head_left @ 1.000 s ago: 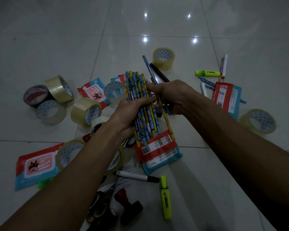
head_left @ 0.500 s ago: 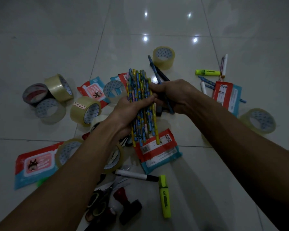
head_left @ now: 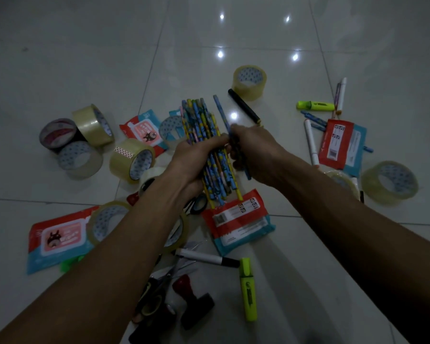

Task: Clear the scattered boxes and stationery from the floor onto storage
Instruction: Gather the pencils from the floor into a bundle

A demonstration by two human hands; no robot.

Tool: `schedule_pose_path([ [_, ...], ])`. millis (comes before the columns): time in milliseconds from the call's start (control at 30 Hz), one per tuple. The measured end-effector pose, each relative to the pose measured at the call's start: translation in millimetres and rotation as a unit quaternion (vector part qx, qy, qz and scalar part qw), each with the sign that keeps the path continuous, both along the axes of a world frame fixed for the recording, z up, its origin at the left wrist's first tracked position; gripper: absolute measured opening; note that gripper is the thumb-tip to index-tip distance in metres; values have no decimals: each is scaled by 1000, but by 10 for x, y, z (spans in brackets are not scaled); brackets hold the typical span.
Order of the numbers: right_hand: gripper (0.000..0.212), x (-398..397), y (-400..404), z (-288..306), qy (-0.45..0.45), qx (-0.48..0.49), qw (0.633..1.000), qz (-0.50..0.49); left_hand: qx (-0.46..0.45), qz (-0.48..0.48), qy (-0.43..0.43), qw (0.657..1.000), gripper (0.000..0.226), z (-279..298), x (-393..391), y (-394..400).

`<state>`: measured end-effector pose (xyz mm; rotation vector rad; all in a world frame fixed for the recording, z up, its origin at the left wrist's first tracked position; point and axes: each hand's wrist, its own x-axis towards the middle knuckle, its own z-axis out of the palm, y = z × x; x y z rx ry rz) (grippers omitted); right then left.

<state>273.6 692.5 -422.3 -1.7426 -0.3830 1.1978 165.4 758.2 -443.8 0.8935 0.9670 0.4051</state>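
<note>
Glossy tile floor (head_left: 358,256) | left hand (head_left: 194,160) fingers grasping slim pencil bundle (head_left: 206,135) | right hand (head_left: 255,152) pinching blue pencil (head_left: 221,112)

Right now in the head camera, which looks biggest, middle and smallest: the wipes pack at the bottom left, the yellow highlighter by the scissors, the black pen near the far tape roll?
1. wipes pack, clearly biggest.
2. and 3. yellow highlighter and black pen look alike in length. The highlighter is nearer the camera, so I won't rank them.
</note>
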Motion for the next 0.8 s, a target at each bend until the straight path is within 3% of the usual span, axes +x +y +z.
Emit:
schedule_pose_path([
  [200, 13, -120, -69, -53, 33, 44, 998, -20, 31, 51, 25, 998, 28, -43, 7, 1],
  [367, 35, -147, -187, -83, -26, 116, 993, 6, -37, 35, 39, 998, 31, -24, -69, 36],
  [467, 21, -61, -168, -127, -67, 137, 988, 36, -41, 57, 35, 997, 33, -17, -134, 72],
  [533, 23, 125, -97, -265, -161, 119, 979, 39, -48, 74, 24, 996, 29, 11, -196, 118],
  [667, 24, 581, 173, -722, -402, 0, 914, 64, -55, 68, 19, 996, 12, 42, -324, 214],
  [800, 39, 713, 493, -1025, -515, -98, 811, 259, -70, 66, -8, 995, 13, 71, -390, 289],
])
